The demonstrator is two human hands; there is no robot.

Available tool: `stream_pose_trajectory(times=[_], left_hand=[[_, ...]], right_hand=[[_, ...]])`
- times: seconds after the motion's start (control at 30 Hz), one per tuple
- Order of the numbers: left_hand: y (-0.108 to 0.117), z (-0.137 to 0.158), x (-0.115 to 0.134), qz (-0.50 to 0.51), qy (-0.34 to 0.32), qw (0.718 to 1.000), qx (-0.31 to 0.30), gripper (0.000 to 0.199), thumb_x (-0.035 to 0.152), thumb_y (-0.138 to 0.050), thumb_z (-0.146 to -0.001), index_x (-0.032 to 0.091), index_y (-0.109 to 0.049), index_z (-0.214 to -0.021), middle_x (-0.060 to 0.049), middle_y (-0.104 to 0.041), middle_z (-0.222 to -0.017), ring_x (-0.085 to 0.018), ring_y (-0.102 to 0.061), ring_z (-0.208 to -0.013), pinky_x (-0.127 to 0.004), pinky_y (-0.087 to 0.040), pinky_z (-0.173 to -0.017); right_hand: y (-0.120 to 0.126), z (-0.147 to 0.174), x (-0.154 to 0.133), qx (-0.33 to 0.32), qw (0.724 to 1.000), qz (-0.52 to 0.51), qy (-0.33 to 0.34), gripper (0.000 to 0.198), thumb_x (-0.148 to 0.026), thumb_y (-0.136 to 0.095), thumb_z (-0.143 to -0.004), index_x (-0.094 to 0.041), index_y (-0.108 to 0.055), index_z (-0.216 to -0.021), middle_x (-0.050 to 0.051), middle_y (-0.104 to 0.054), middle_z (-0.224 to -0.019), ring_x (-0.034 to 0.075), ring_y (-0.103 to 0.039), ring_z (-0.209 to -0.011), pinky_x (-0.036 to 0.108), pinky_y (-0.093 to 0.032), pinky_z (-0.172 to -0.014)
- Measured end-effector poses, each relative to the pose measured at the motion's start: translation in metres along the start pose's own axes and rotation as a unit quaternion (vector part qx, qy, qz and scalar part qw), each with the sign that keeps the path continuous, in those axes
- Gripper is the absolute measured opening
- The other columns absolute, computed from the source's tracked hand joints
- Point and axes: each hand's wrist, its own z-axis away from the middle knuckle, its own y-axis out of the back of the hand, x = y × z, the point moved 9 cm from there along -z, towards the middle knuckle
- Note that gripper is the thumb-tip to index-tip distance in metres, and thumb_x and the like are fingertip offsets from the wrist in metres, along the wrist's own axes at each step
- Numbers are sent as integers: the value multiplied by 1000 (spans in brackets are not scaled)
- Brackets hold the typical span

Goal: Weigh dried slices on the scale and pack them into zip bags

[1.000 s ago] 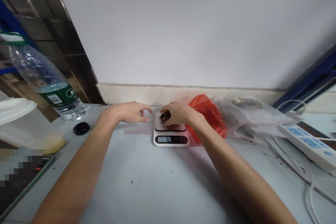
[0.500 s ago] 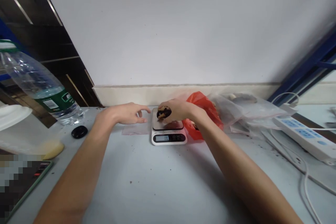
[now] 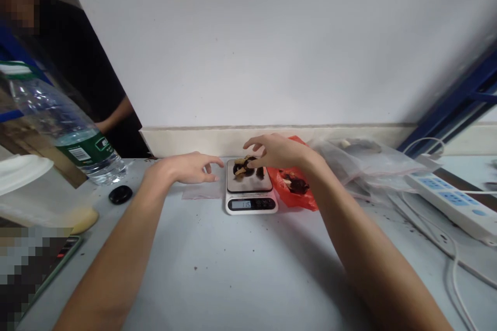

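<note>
A white digital kitchen scale stands on the table near the wall, its display reading what looks like 11.5. On its metal plate lies a small heap of dark brown and tan dried pieces. My right hand hovers over the heap's right side with fingers apart and nothing held. To the left of the scale, my left hand rests with thumb and fingers spread, holding nothing. A thin clear plastic bag lies under it. Right of the scale, more dark pieces show inside an opened red plastic bag, partly hidden by my right arm.
Clear zip bags are piled behind my right arm. A white power strip with cables lies further right. On the left are a water bottle, a black round lid, a white-lidded tub, a phone and another person.
My right hand has let go of the dried pieces on the plate, lifted and opened. The display has gone from 0.0 to about 11.5. Another person has appeared at the left.
</note>
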Motion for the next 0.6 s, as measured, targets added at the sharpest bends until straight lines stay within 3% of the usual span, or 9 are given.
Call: stream_pose_trajectory(times=[0.23,0.6], left_hand=[[-1,1,-1,10,18,1000,-7,63,53,-48,-88,32,-48,-148,-9,-68,-134,-26,-69,-106,-35,-49,-91],[-2,1,0,3,15,1000,-5,61,51,-47,-89,33,-48,-148,-8,-69,-131,-24,-69,-106,-33,-50,-91]], right_hand=[[16,4,2,39,999,4,16,45,-36,-72,-86,-25,-66,-129,10,-74,-119,23,-71,-103,31,-55,-85],[22,10,6,39,999,-12,6,44,-33,-71,-88,-21,-65,-130,10,-75,-120,23,-71,-102,33,-55,-88]])
